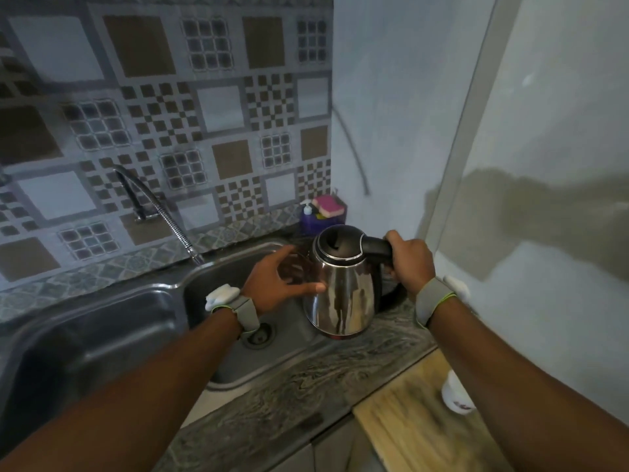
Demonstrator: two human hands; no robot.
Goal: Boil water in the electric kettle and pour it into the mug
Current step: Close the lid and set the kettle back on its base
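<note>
- I see the sink on the left, its tap arching over the basin.
- My left hand is spread open, its thumb touching the kettle's steel side.
- The kettle hangs at the sink's right edge, above the tabletop, lid closed.
- My right hand grips its black handle.
- The mug is on a wooden board, partly hidden by my forearm.

1. Dim, cool, uneven illumination.
2. Broad soft shadow on right wall.
3. Streaked reflections on kettle body.
4. Motion blur on wooden board.
5. Wide-angle bending at edges.
</note>
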